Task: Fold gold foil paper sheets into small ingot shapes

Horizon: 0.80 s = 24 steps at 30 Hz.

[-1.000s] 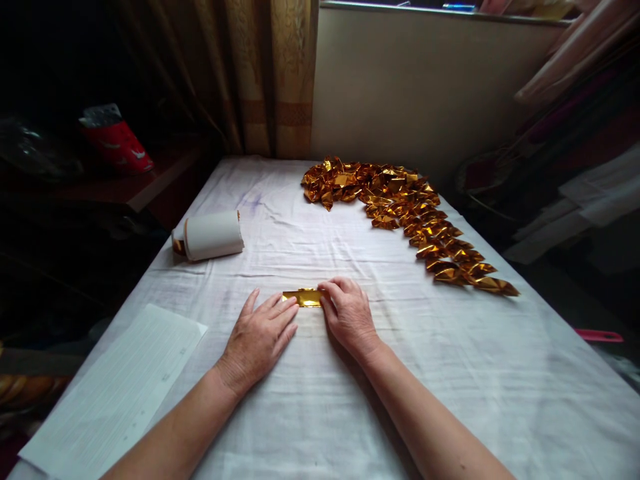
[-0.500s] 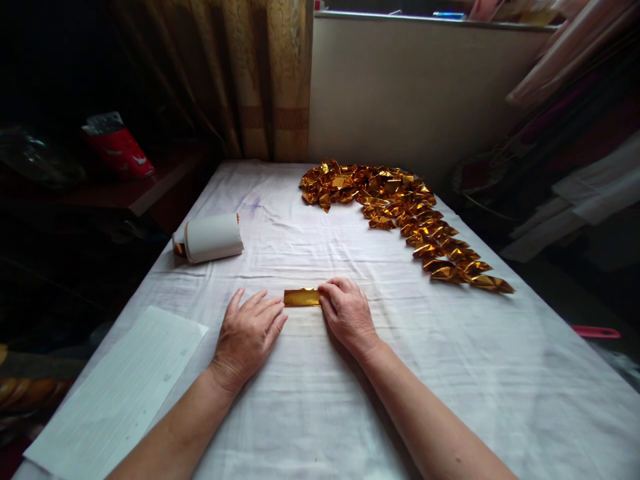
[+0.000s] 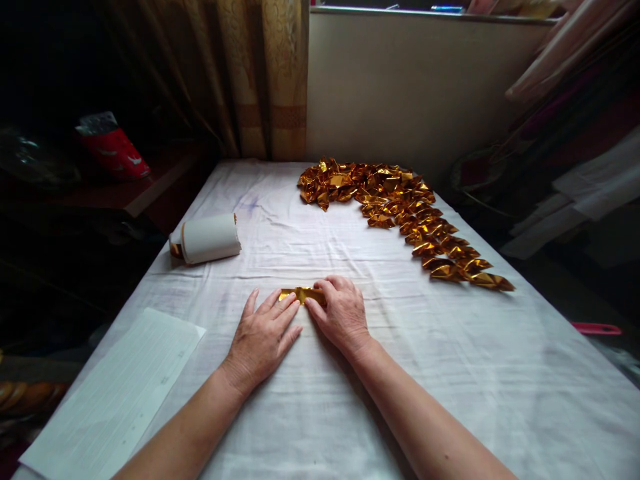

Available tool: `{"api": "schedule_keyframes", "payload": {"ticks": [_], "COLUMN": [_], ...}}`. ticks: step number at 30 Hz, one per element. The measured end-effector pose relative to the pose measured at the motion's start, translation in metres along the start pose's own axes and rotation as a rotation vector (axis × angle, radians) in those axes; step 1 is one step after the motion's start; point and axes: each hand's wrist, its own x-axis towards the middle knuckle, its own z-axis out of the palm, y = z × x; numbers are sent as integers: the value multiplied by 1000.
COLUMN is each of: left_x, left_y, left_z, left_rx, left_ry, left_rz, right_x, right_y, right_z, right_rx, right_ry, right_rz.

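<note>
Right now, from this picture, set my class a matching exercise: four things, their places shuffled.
Things
1. Gold strip
2. White cylinder
3. Lined sheet
4. Folded gold pieces

Places
A. Flat, at the near left
B. Heaped at the back, trailing down the right
C. Touched by the left hand and right hand
D. On its side, farther left

Pairs: 1-C, 2-D, 3-A, 4-B

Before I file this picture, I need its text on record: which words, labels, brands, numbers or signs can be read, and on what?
No text can be read.
Paper: rows of faint lines and a few small marks, too small and blurred to read.
Red cup: white shapes, no legible words.
Roll: no print visible.
Foil strip: no print visible; fingers partly cover it.
</note>
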Motion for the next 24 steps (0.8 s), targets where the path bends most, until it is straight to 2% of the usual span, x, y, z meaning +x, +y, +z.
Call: {"api": "schedule_keyframes", "payload": {"ticks": [9, 16, 20, 24], "left_x": [-1, -3, -4, -5], "left_y": [-1, -2, -2, -2], "left_z": [-3, -2, 0, 3], "left_rx": [26, 12, 14, 22], "left_ry": [-41, -39, -10, 18], "left_rz": [-38, -44, -41, -42], "right_x": [0, 2, 3, 2], "right_y": [25, 44, 43, 35], "right_z": [-2, -3, -7, -9], "right_rx": [211, 316, 338, 248], "right_ry": [-48, -11, 0, -9], "right_rz": [-68, -82, -89, -91]}}
